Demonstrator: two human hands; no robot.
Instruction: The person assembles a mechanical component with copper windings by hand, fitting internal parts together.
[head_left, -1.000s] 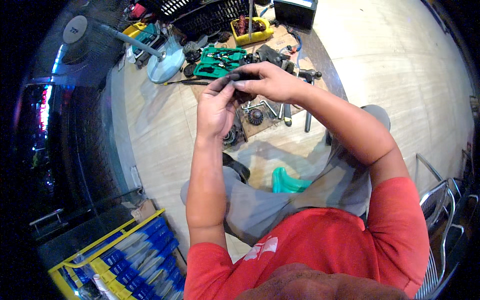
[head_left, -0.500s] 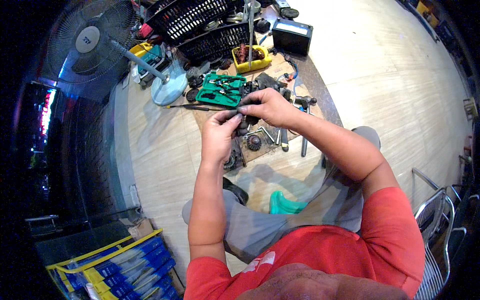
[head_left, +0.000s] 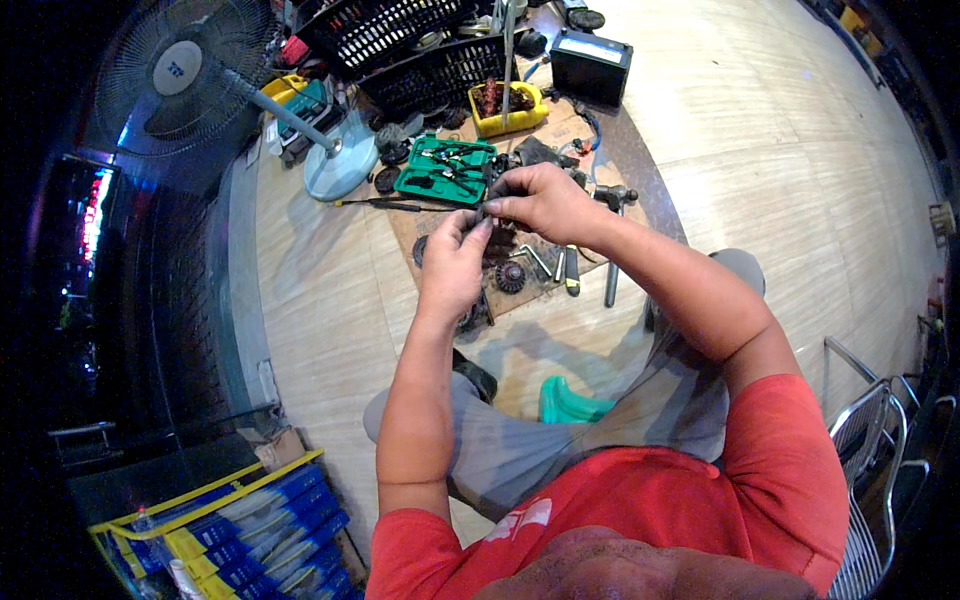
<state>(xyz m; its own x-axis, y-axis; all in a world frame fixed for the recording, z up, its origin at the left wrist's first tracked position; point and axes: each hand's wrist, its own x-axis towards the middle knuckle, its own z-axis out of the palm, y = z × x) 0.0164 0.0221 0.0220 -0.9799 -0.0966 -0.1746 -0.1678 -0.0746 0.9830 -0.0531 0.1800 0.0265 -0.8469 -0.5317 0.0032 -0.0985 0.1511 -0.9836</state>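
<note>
"Over a cardboard sheet (head_left: 560, 128) on the floor, what are the hands doing?"

"Two bare hands meet, their fingertips darkened. The left hand (head_left: 452, 266) points upward from the lower left; the right hand (head_left: 545, 203) reaches in from the right. Each grip is pinched nearly closed, thumb against forefinger, on one small dark piece (head_left: 483, 212)."

"Where is that piece, exactly?"

"Right at the fingertips, between the two grips, with the left thumb just below it and the right thumb beside it. Fingers cover most of it, so I cannot tell its kind."

"What is around them, counted?"

"Just beyond the fingers, one open green case (head_left: 438, 194) with dark tools, too bunched to count. Behind it, one yellow container (head_left: 512, 126) of reddish-brown parts. Nearer the person, below the hands, one round toothed part (head_left: 510, 277); to its right, one L-shaped wrench (head_left: 537, 262), one tool with a black and yellow handle (head_left: 572, 271), and one hammer (head_left: 611, 285), its head away from the person."

"And farther off?"

"Two black slatted crates (head_left: 440, 83) at the top, one black box (head_left: 590, 72) with a pale top to their right, one standing fan (head_left: 176, 68) at upper left. Near the person's grey trousers (head_left: 660, 385), one green, boot-like thing (head_left: 570, 403)."
</note>
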